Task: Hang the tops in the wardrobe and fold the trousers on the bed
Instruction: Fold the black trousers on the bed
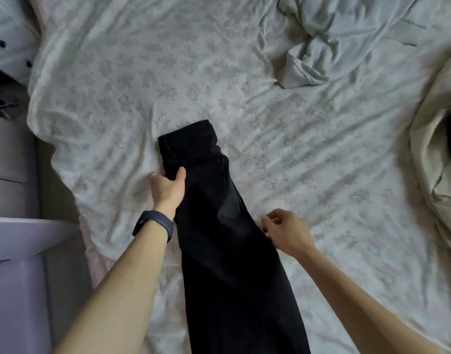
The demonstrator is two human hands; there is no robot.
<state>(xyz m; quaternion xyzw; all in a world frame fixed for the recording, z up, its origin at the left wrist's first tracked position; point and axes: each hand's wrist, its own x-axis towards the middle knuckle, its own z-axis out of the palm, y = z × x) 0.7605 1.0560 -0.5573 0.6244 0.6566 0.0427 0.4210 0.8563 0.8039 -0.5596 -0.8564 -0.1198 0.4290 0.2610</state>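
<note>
Both edges of trousers (227, 238) gripped: left hand (167, 190), right hand (287, 232); long axis runs away

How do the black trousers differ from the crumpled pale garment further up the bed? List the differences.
Colour: the black trousers are dark; the pale garment is light grey-green.
Pose: the trousers lie flat in a long strip; the pale garment is bunched and creased.
Handling: the left hand grips the trousers' edge; nothing touches the pale garment.
Both lie on the floral bedsheet.
</note>
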